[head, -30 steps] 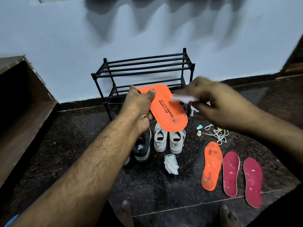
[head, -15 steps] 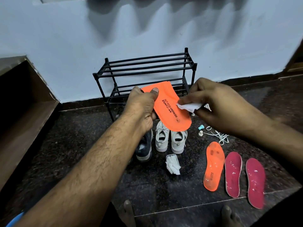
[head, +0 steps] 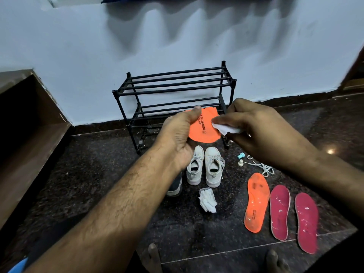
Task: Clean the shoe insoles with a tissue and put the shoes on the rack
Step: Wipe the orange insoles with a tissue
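Left hand (head: 178, 134) gripped the orange insole (head: 204, 128); right hand (head: 256, 131) pinched a tissue (head: 226, 130) against it. 2 shoes (head: 204, 166) stood below.

The rack (head: 174, 99) stood at 12 o'clock against the wall, and both its shelves of bars were bare, so there was room on them. The way to the low shelf was partly blocked by the left hand (head: 178, 133), the right hand (head: 262, 131) and the orange insole (head: 204, 127) held up between them. Just below, the white shoes (head: 204, 166) sat side by side on the floor (head: 88, 174), with a dark shoe (head: 175, 186) touching their left side. A pile of tissues (head: 206, 200) lay near them at 6 o'clock. At 4 o'clock, three insoles (head: 279, 211) lay in a row, with a lace (head: 262, 166) and two small caps (head: 240, 159) above them. At 9 o'clock the floor was bare up to a brown step (head: 29, 134).
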A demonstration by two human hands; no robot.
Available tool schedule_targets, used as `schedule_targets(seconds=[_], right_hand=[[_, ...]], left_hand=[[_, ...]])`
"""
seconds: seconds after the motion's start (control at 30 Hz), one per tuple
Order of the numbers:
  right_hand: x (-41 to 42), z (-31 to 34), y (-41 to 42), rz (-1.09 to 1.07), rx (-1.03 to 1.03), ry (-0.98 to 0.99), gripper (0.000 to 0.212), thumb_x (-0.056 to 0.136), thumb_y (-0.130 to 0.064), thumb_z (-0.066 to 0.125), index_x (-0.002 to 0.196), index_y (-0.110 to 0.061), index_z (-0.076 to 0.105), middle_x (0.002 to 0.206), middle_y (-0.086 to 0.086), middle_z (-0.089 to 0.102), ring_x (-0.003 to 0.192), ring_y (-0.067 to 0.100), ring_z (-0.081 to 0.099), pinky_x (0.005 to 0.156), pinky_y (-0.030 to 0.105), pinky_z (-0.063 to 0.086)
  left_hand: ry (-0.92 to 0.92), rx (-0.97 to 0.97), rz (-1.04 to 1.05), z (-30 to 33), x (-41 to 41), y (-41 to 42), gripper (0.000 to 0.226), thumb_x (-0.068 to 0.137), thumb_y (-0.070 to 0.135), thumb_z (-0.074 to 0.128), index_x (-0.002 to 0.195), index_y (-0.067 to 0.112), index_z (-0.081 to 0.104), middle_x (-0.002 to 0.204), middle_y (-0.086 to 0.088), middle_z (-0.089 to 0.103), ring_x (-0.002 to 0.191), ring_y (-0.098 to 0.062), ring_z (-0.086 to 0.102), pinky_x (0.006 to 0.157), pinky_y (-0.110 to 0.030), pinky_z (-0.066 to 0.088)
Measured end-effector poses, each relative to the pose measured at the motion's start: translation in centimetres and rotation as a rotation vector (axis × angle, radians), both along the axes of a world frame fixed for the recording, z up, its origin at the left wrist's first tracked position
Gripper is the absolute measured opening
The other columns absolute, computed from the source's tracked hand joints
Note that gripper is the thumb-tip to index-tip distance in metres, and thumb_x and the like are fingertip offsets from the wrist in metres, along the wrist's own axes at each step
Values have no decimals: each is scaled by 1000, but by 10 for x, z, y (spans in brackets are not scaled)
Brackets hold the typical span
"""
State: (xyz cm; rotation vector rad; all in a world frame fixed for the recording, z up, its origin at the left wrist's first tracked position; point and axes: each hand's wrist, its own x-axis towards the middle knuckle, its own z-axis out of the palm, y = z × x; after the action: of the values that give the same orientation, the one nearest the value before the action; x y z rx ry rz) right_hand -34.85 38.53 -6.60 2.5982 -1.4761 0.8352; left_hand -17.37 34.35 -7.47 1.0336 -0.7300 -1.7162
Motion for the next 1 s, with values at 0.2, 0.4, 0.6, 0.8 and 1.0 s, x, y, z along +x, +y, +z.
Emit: schedule_targets(seconds=[0.2, 0.4, 0.6, 0.8, 1.0], right_hand=[[8, 1, 6, 77, 279, -128, 23, 80, -14, 73, 94, -30, 80, 90, -13, 65, 85, 3, 65, 78, 29, 52], [5, 11, 4, -20, 153, -461, 12, 86, -21, 71, 95, -26, 78, 93, -6, 72, 85, 12, 68, 77, 36, 53], [17, -3, -2, -121, -12, -97, 30, 85, -13, 58, 110, -13, 74, 94, 7, 58, 81, 18, 58, 71, 23, 37], [29, 5, 22, 99, 277, 44, 28, 85, -30, 55, 102, -25, 76, 90, -9, 61, 80, 10, 63, 76, 25, 48], [-7, 16, -6, -171, -31, -210, 35, 86, -9, 64, 117, -23, 75, 98, -1, 66, 83, 14, 62, 72, 15, 38]], left_hand=[[93, -41, 21, -7, -1, -3, 25, 107, 9, 42, 130, 7, 49, 102, -24, 74, 86, -35, 75, 89, -58, 56], [71, -166, 5, -7, -10, 0, 28, 105, 1, 41, 121, 14, 60, 106, -16, 72, 79, -25, 71, 75, -42, 61], [238, -44, -153, -7, -26, 18, 32, 106, 34, 42, 118, 12, 62, 93, -10, 70, 79, -21, 69, 83, -36, 54], [182, 38, -117, -16, -19, 14, 59, 105, 47, 39, 74, 13, 76, 80, -9, 72, 66, -21, 69, 69, -30, 57], [172, 11, -196, -12, -27, 28, 48, 105, 42, 45, 136, 10, 60, 107, -10, 71, 90, -21, 68, 88, -40, 57]])
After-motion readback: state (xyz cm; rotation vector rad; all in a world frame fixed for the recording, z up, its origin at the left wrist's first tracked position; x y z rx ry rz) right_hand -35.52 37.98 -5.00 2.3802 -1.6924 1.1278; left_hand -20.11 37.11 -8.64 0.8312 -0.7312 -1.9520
